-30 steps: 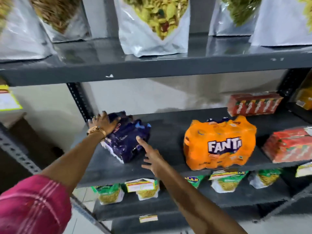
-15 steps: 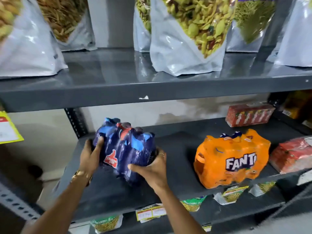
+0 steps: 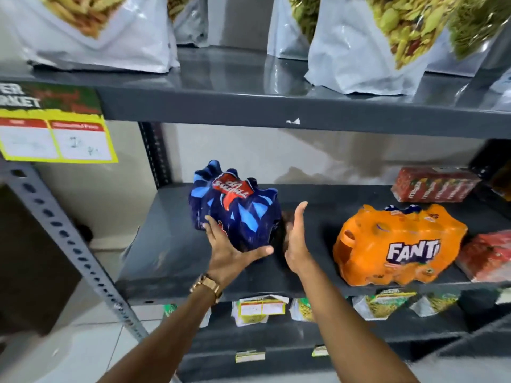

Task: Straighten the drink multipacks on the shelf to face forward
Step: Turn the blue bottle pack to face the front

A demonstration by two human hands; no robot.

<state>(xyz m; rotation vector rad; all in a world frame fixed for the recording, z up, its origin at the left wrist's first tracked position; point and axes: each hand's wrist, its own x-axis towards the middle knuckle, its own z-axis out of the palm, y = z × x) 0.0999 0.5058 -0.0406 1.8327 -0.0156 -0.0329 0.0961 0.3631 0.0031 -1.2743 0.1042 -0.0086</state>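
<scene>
Our left hand (image 3: 231, 251) is cupped under the near bottom corner of the dark blue multipack (image 3: 235, 208), thumb spread out along its lower edge and fingers wrapped up the left side, so that's the hand that's got it. Our right hand (image 3: 297, 241) is flat and open just beside the pack's right side, fingers pointing up, and honestly we can't tell if the palm is touching the wrap or not. The blue pack sits tilted at the left end of the middle shelf (image 3: 171, 252), with its red logo showing upside down on top. Further right on the same shelf the orange Fanta multipack (image 3: 398, 244) has its label facing us, well apart from the blue one. Red packs (image 3: 435, 183) sit behind and right of the Fanta.
</scene>
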